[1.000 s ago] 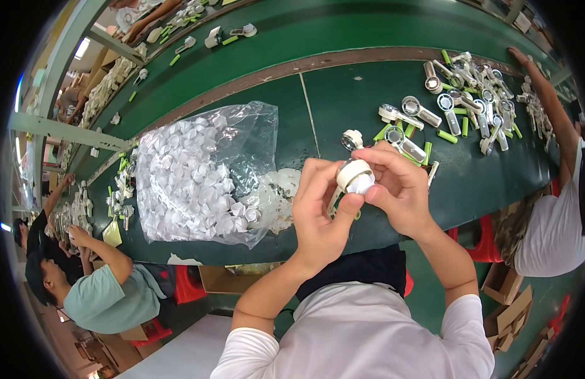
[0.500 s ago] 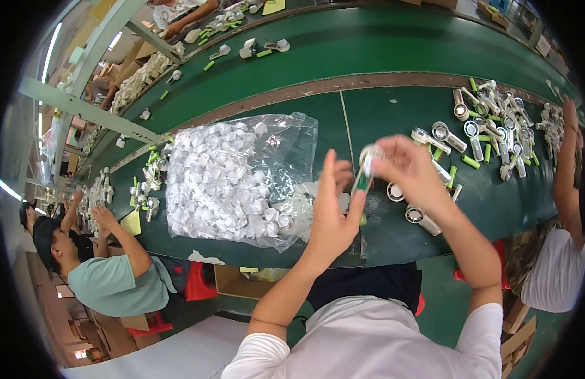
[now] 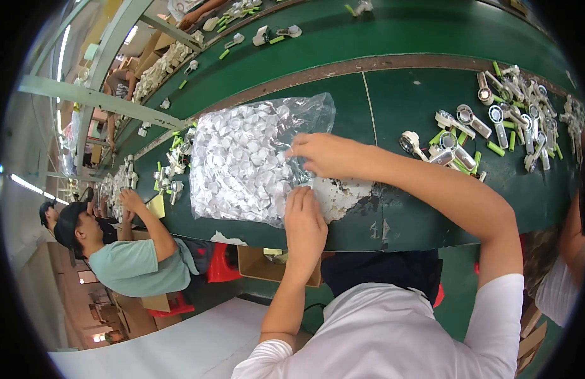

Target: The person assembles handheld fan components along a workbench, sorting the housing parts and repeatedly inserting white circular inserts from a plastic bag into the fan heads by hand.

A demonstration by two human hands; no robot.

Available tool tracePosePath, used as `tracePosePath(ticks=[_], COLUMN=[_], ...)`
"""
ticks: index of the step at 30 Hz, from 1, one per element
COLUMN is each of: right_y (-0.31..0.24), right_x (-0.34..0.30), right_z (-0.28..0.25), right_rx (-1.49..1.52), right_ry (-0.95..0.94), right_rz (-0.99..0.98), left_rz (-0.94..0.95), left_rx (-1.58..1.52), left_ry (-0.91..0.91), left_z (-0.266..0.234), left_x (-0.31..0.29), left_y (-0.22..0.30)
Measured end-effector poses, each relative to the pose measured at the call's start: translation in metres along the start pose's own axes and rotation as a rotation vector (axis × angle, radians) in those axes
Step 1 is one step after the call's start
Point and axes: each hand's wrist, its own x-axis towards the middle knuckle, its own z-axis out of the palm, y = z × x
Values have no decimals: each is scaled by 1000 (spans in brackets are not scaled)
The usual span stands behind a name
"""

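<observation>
A clear plastic bag (image 3: 323,112) full of small white plastic pieces (image 3: 242,158) lies on the green workbench before me. My right hand (image 3: 330,156) reaches across from the right, its fingertips at the bag's open side by the white pieces. Those fingers are closed; what is between them is hidden. Closer to me, my left hand (image 3: 305,221) rests at the bag's near right corner with fingers curled against the plastic edge. To the right lie several white handheld fan bodies (image 3: 453,148) with green cylindrical cells (image 3: 496,148) among them.
A worn, peeled patch (image 3: 343,199) marks the bench beside the bag. Beyond a brown ledge runs a green conveyor (image 3: 343,44) carrying scattered parts. More parts (image 3: 172,161) and a yellow paper (image 3: 156,207) lie left, near a person in a green shirt (image 3: 134,268). A cardboard box (image 3: 261,265) sits below.
The white part with a green piece that my hands held is no longer in them. Both hands have moved left to the bag, the right crossing over. My view has shifted slightly.
</observation>
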Motion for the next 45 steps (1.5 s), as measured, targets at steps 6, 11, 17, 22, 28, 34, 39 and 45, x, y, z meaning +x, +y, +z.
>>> tracePosePath(ticks=[6, 11, 17, 22, 28, 34, 39, 45], right_y=[39, 17, 10, -20, -41, -52, -44, -43], right_x=[35, 54, 32, -28, -131, -195, -203, -198], right_z=[59, 52, 30, -46, -142, -121, -119, -119], right_rx=[-269, -202, -205, -335, -86, -562, -668, -589], right_ry=[113, -15, -141, -69, 347, 192, 160, 96], right_rz=[-169, -130, 26, 62, 463, 234, 122, 145], left_rz=[171, 98, 171, 128, 96, 153, 19, 60], left_rx=[144, 146, 96, -43, -329, -56, -736, -1241], left_ry=[-78, -1, -31, 143, -130, -368, -137, 158], left_z=[-2, -14, -3, 2, 57, 91, 98, 64], left_x=[1, 0, 5, 22, 92, 120, 124, 135], left_y=[3, 8, 15, 40, 98, 128, 102, 101])
